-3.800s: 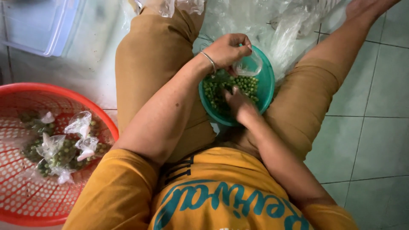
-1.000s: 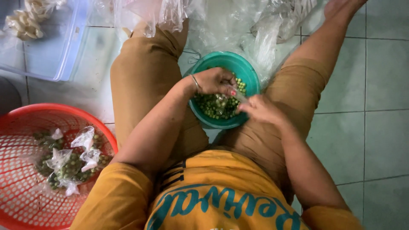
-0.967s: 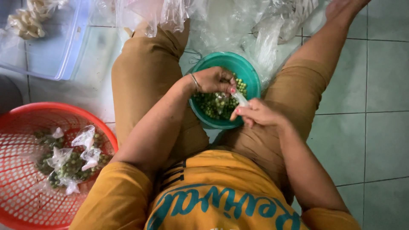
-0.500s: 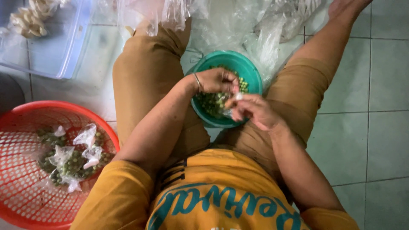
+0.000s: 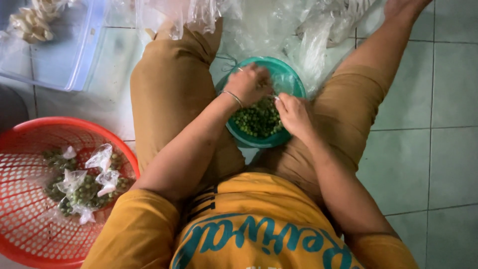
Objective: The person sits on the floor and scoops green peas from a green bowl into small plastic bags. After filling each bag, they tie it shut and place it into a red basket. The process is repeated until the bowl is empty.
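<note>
- Pale green floor tiles [image 5: 423, 149] run under you, and clear plastic sheets [image 5: 279, 25] lie crumpled across the upper middle of the frame.
- Your teal bowl [image 5: 294, 84] sits just above centre, wedged between your thighs and holding small green peas [image 5: 256, 119].
- Your left hand [image 5: 249, 83] rests over the bowl's upper rim with its grip curled together; I cannot tell what it pinches, if anything.
- Your right hand [image 5: 295, 113] is at the bowl's right edge, fingers bent down into the peas; whether its grip has closed on anything is hidden.
- Only your legs seem to steady the bowl, so shifting a knee could tip it and send peas rolling over the tiles.
- At lower left, the red basket [image 5: 30, 229] holds small filled bags [image 5: 79, 187]; it lies well apart from the bowl, so a long reach may drop peas.
</note>
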